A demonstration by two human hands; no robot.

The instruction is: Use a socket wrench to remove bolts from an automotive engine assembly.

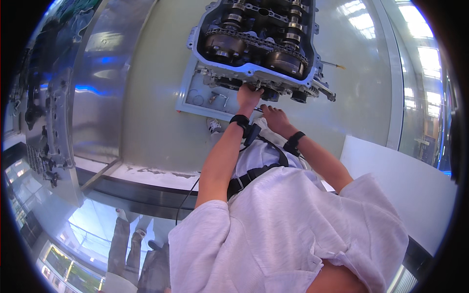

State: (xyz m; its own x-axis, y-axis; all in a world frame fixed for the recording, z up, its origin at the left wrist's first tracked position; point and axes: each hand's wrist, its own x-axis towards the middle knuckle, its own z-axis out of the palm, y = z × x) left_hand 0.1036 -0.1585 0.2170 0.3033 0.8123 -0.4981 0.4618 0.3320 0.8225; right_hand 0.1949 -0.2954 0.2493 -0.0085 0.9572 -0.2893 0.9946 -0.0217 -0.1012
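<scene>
In front of me stands an engine (pixel 246 68) with its top uncovered, showing camshafts (pixel 292 36), a timing chain (pixel 254 41) and two round cam sprockets (pixel 285 63). My left hand (pixel 249 96) reaches to the engine's near face, fingers curled against it beside a dark round pulley (pixel 270 94); what they grip is hidden. Just right of it and closer to my body, my right hand (pixel 276 118) is closed around a thin metal tool handle (pixel 258 109). Most of that tool is covered by the hands, so its kind does not show.
Below the engine lies a pale tray (pixel 183 99) with small metal parts (pixel 218 99) in it. A thin rod with a yellow tip (pixel 333 64) sticks out right of the engine. A metal-topped bench (pixel 100 88) runs along the left; a white panel (pixel 391 180) is at right.
</scene>
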